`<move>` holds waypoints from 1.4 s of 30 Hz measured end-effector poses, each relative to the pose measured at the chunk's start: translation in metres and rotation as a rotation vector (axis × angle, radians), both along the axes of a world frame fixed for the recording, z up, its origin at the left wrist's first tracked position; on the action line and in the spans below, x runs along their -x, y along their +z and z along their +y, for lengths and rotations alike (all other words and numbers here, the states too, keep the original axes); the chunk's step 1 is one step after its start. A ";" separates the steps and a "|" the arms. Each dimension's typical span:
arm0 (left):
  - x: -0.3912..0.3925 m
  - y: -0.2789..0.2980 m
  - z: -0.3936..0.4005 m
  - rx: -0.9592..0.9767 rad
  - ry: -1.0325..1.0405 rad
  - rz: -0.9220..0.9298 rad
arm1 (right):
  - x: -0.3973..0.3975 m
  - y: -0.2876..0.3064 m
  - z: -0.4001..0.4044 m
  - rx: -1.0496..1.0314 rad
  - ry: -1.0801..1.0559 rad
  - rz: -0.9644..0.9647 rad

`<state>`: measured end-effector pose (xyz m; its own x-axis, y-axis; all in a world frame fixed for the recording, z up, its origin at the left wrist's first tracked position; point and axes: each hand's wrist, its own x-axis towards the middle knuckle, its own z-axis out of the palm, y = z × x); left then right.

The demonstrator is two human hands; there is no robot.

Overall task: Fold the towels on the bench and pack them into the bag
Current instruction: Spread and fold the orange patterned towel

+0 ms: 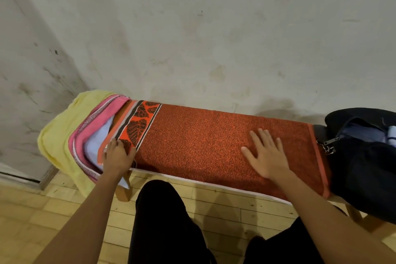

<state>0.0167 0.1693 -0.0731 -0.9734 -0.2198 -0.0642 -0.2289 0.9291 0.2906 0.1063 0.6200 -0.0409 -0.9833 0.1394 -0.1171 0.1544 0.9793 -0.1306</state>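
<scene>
Towel comes first for me here: the orange towel (214, 146) lies flat along the bench (192, 180), and it covers almost the whole top. It looks soft and floppy, so I think it will bend and sag if I lift it by one spot, and it should be light. My left hand (117, 155) has curled fingers on the leaf-pattern end of the towel, at the near corner, and seems to pinch that edge. My right hand (267, 154) lies flat on the cloth with its fingers straight and spread, holding nothing, just pressing down. The best place to take hold, I think, is at the corners of the short ends, so the cloth stays even when I fold it over. At the left end sit more towels in a pile: a yellow towel (57, 133) at the bottom that hangs over the bench end, a pink towel (102, 120) on it, and a pale blue towel (96, 141) on top. The dark bag (364, 156) stands at the right end, touching the orange towel, with its zip open. The wall (214, 38) is right behind the bench, so the open room is up and toward me.
</scene>
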 end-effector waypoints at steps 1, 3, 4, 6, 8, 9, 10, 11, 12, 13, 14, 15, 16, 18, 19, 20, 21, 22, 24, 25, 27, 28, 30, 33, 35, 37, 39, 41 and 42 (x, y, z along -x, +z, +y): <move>0.000 0.000 0.000 -0.006 -0.009 -0.011 | 0.006 0.001 -0.018 0.005 0.053 -0.003; 0.001 0.000 -0.004 -0.024 -0.032 -0.012 | 0.015 0.002 -0.056 0.030 0.153 -0.018; 0.001 0.000 -0.005 -0.030 -0.041 -0.014 | 0.019 0.001 -0.073 0.047 0.199 -0.027; -0.001 0.002 -0.007 -0.037 -0.051 -0.019 | 0.026 -0.003 -0.106 0.083 0.275 -0.048; -0.004 0.002 -0.005 -0.029 -0.060 -0.039 | 0.033 -0.007 -0.129 0.117 0.321 -0.065; -0.005 0.002 -0.007 -0.027 -0.056 -0.065 | 0.040 -0.008 -0.141 0.131 0.342 -0.065; -0.008 0.002 -0.003 -0.031 -0.060 -0.095 | 0.045 -0.007 -0.147 0.141 0.356 -0.059; -0.009 0.002 -0.001 -0.041 -0.061 -0.121 | 0.054 -0.004 -0.154 0.150 0.371 -0.044; -0.010 0.002 -0.001 -0.055 -0.057 -0.144 | 0.063 -0.002 -0.162 0.153 0.389 -0.030; -0.012 0.002 0.002 -0.066 -0.057 -0.159 | 0.072 0.001 -0.168 0.153 0.397 -0.022; -0.012 0.002 0.004 -0.074 -0.061 -0.163 | 0.079 0.003 -0.173 0.151 0.403 -0.024; -0.013 0.002 0.004 -0.081 -0.064 -0.161 | 0.086 0.002 -0.180 0.149 0.405 -0.032; -0.013 0.002 0.004 -0.089 -0.070 -0.156 | 0.090 0.000 -0.185 0.145 0.404 -0.045; -0.012 0.001 0.003 -0.102 -0.078 -0.148 | 0.093 -0.008 -0.193 0.129 0.408 -0.089; -0.012 0.000 0.002 -0.102 -0.078 -0.137 | 0.094 -0.013 -0.197 0.114 0.412 -0.105; -0.012 -0.001 0.001 -0.099 -0.079 -0.125 | 0.092 -0.018 -0.199 0.100 0.409 -0.103; -0.013 -0.001 0.001 -0.097 -0.077 -0.115 | 0.091 -0.022 -0.201 0.088 0.401 -0.079; -0.014 -0.001 0.001 -0.097 -0.075 -0.111 | 0.089 -0.025 -0.202 0.080 0.392 -0.044; -0.013 0.000 0.002 -0.098 -0.081 -0.115 | 0.088 -0.028 -0.202 0.066 0.385 0.014; -0.013 0.002 0.004 -0.096 -0.085 -0.116 | 0.087 -0.029 -0.201 0.059 0.387 0.027; -0.013 0.001 0.002 -0.092 -0.091 -0.117 | 0.087 -0.030 -0.201 0.056 0.388 0.032; -0.012 0.000 0.000 -0.096 -0.098 -0.126 | 0.087 -0.030 -0.201 0.056 0.387 0.031; -0.013 0.000 -0.003 -0.135 -0.117 -0.103 | 0.087 -0.031 -0.201 0.054 0.390 0.029; -0.012 0.005 -0.012 -0.404 -0.108 0.163 | 0.088 -0.031 -0.198 0.055 0.405 0.027; -0.011 0.008 -0.022 -0.469 -0.013 0.311 | 0.087 -0.032 -0.196 0.068 0.414 0.036; -0.010 0.010 -0.031 -0.411 0.111 0.373 | 0.086 -0.032 -0.196 0.088 0.411 0.045; -0.007 0.010 -0.039 -0.437 0.217 0.410 | 0.086 -0.030 -0.196 0.134 0.394 0.044; -0.004 0.009 -0.045 -0.454 0.310 0.383 | 0.088 -0.026 -0.196 0.244 0.357 0.045; -0.002 0.009 -0.048 -0.451 0.326 0.363 | 0.090 -0.024 -0.196 0.316 0.331 0.047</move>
<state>0.0183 0.1217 -0.0641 -0.8389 -0.5348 0.1010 -0.2915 0.5981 0.7465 0.0164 0.4244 -0.0646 -0.9741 -0.2189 -0.0575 -0.1736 0.8859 -0.4302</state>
